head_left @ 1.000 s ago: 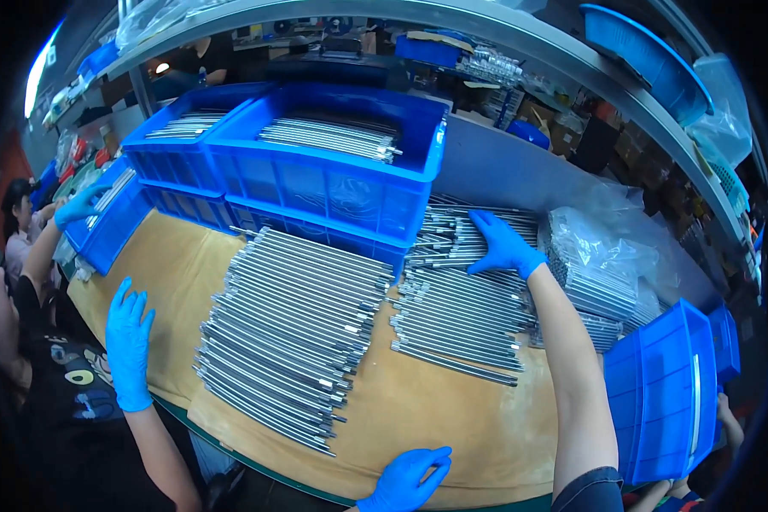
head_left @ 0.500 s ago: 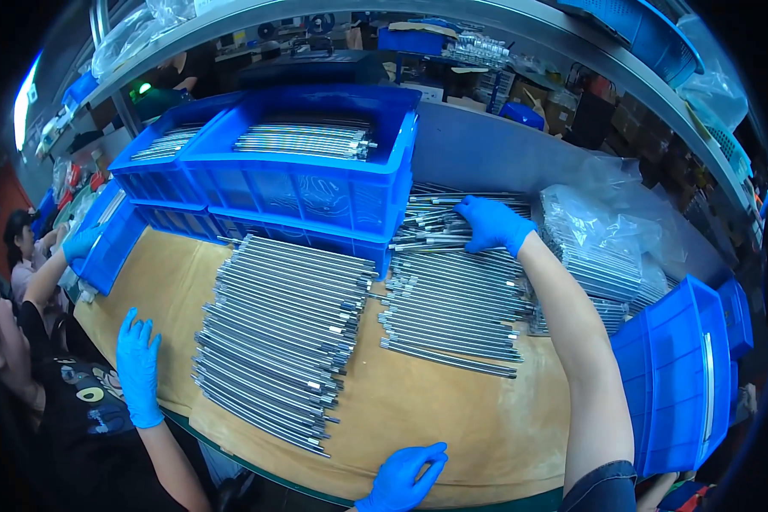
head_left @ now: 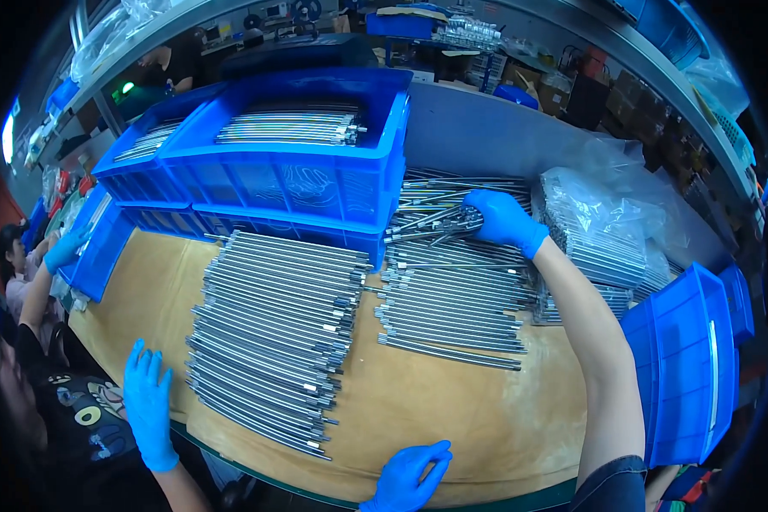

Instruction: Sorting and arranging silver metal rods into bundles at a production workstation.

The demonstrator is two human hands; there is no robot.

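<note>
My right hand, in a blue glove, reaches to the far pile of loose metal rods. Its fingers are closed around the ends of several rods, whose tips stick out to the left. Just below it lies a flat row of thin metal rods with stepped ends. My left hand, also gloved in blue, rests at the table's near edge, fingers partly stretched and apart, holding nothing. A larger row of metal rods lies left of centre on the tan table covering.
Stacked blue bins with rods inside stand at the back left. Plastic-wrapped rod bundles and a blue bin are on the right. At left, a co-worker's gloved hands show, one at a blue bin. A metal frame crosses overhead.
My right hand has shifted slightly right and closed round rods from the loose pile, turning their ends. The head view has moved a little. My left hand stays nearly still.
</note>
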